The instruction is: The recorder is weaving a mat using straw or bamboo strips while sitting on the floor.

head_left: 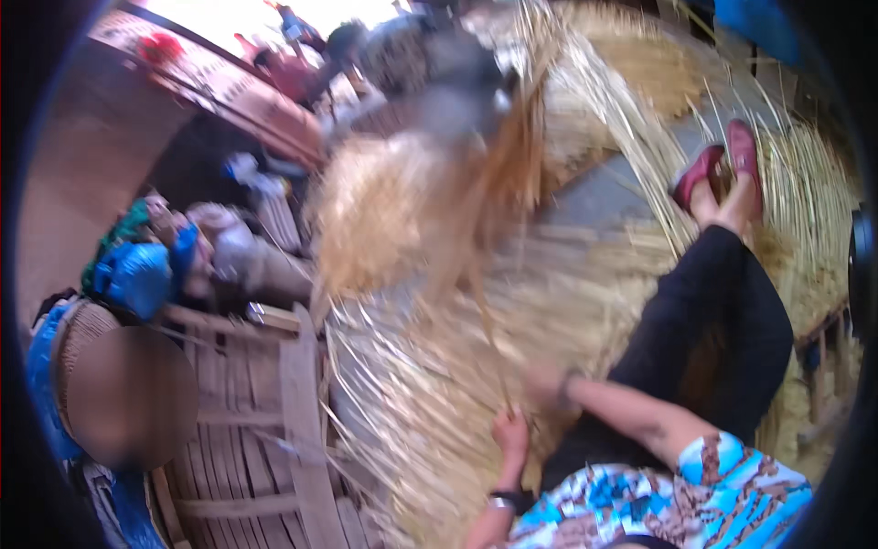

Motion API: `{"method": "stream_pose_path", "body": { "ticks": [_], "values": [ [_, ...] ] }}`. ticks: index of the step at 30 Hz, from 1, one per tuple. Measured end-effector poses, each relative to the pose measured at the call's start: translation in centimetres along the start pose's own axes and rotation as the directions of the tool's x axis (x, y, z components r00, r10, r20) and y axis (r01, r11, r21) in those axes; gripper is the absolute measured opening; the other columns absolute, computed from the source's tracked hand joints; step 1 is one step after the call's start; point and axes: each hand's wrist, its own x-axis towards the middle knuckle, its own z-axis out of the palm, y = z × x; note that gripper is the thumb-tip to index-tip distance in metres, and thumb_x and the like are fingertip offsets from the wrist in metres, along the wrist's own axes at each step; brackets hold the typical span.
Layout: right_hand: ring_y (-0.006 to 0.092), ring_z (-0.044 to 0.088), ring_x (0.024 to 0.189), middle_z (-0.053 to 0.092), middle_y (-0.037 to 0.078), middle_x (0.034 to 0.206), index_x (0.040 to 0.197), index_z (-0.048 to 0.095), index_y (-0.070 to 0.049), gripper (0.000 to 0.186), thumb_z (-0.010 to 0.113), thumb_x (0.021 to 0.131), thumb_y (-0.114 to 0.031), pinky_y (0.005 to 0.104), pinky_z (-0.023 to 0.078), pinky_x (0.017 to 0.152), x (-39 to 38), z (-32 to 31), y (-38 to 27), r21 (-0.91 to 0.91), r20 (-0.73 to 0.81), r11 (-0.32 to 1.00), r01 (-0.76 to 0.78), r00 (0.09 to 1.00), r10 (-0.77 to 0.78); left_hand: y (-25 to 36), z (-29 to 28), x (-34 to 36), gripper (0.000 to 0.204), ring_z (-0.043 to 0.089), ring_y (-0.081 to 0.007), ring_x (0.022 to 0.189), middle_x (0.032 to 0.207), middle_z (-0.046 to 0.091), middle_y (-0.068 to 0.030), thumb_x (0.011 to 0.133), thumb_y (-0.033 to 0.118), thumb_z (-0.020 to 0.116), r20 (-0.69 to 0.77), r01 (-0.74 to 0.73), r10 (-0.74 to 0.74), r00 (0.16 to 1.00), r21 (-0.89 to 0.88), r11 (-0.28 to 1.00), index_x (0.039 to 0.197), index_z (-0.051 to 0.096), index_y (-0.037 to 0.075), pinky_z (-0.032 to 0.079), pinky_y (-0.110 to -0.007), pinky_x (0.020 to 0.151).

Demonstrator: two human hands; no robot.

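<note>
My left hand is closed around the lower end of a long straw strand that rises toward a blurred bunch of straw. My right hand is just to the right and slightly above, smeared by motion, so its fingers and anything in them cannot be made out. Beneath both hands loose pale straw covers the ground. My legs in dark trousers stretch out to the right, ending in red shoes.
A wooden slatted frame stands at left, beside bagged bundles and blue plastic. A blurred person is at the top, near a bright opening. More straw mats and stalks lie at right.
</note>
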Motion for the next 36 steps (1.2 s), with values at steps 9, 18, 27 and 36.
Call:
{"method": "stream_pose_path", "body": {
  "ticks": [9,18,27,36],
  "values": [
    [0.0333,0.063,0.069,0.063,0.024,0.072,0.078,0.065,0.005,0.035,0.066,0.066,-0.028,0.0400,0.048,0.063,2.0,-4.1,1.8,0.349,0.096,0.936,-0.053,0.995,0.020,3.2,-2.3,1.1,0.026,0.047,-0.0265,0.051,0.055,0.047,-0.0151,0.084,0.016,0.057,-0.033,0.026,-0.041,0.999,-0.377,0.926,0.069,0.050,-0.004,0.039,-0.040,0.055],
    [0.0081,0.053,0.059,0.061,0.003,0.062,0.077,0.069,0.000,0.024,0.071,0.067,-0.022,0.0296,0.040,0.051,1.4,-3.4,2.7,0.505,0.353,0.825,-0.255,0.933,0.073,3.0,-2.2,0.2,0.020,0.047,-0.0222,0.055,0.059,0.050,-0.0133,0.083,0.013,0.057,-0.034,0.023,-0.039,0.999,-0.373,0.927,0.072,0.051,-0.003,0.040,-0.037,0.057],
    [0.0038,0.053,0.072,0.063,-0.003,0.076,0.094,0.070,-0.002,0.027,0.068,0.080,-0.026,0.0203,0.042,0.065,-0.1,-5.5,3.2,0.721,0.326,0.679,-0.138,0.932,-0.156,3.7,0.0,2.4,0.020,0.061,-0.0354,0.077,0.086,0.063,-0.0183,0.082,0.010,0.055,0.174,-0.076,0.180,0.968,-0.480,0.874,0.099,0.063,0.003,0.047,-0.040,0.070],
    [0.0149,0.056,0.088,0.060,0.001,0.101,0.104,0.065,-0.013,0.032,0.070,0.079,-0.033,0.0344,0.043,0.078,-0.3,-4.1,3.4,0.967,0.166,0.127,-0.219,0.928,0.333,-0.2,3.8,5.9,0.012,0.050,-0.0053,0.057,0.065,0.056,0.0036,0.085,0.012,0.060,0.516,0.199,0.130,0.846,-0.533,0.823,0.080,0.063,0.001,0.040,-0.022,0.051]
  ]
}}
